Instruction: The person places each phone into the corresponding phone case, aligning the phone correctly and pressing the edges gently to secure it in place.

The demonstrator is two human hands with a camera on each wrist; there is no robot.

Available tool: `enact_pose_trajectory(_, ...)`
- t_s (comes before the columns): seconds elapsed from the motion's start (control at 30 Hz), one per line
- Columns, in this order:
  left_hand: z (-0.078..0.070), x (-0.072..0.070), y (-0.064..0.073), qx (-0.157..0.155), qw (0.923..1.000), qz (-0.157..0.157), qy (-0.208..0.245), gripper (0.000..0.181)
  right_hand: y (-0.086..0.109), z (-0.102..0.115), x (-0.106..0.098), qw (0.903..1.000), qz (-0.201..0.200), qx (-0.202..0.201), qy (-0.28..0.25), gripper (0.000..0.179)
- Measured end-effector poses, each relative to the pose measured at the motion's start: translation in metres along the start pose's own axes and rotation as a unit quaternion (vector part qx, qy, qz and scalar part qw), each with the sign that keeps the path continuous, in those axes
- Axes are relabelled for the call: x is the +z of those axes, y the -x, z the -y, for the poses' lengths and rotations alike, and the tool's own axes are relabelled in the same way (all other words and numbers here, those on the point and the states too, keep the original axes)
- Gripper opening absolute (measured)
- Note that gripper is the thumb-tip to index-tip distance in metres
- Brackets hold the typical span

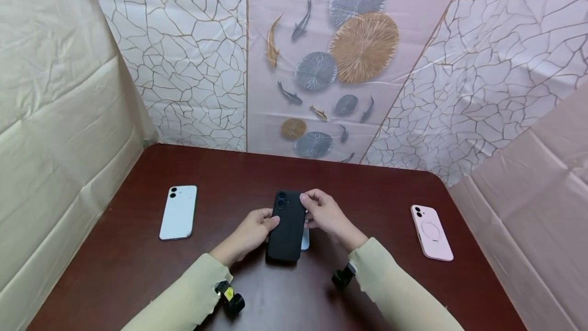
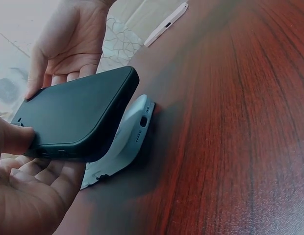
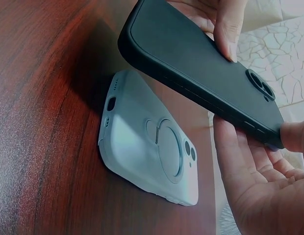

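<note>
Both hands hold a phone in a black case, its back and two camera lenses facing up. My left hand grips one long side, thumb on the back and fingers underneath. At the camera end, my right hand pinches the opposite edge with its thumb on the corner. Under the black case, a phone in a pale blue case with a ring on its back lies on the table; the head view shows only a sliver of it. A gap separates the two phones in the right wrist view.
A white phone lies on the left of the dark red wooden table. On the right lies a pink phone with a ring on its back. Patterned cloth hangs behind the table, and plain cloth covers both sides.
</note>
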State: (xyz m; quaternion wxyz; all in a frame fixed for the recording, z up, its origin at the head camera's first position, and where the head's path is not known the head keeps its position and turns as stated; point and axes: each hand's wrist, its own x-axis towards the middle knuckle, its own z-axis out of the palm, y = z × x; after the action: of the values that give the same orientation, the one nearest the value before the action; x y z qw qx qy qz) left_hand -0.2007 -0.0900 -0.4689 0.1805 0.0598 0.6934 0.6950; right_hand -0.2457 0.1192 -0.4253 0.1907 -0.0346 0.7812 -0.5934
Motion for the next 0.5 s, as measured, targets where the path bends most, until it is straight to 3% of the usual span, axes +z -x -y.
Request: enact_pose_trajectory(0.5, -0.0032, -0.0010, 0.0006, -0.001, 0.9999, 0.003, 0.011, 0.042, -0.0019, 0.0045, 0.0023, 0.9999, -0.006, -0.008, -0.009, 0.030)
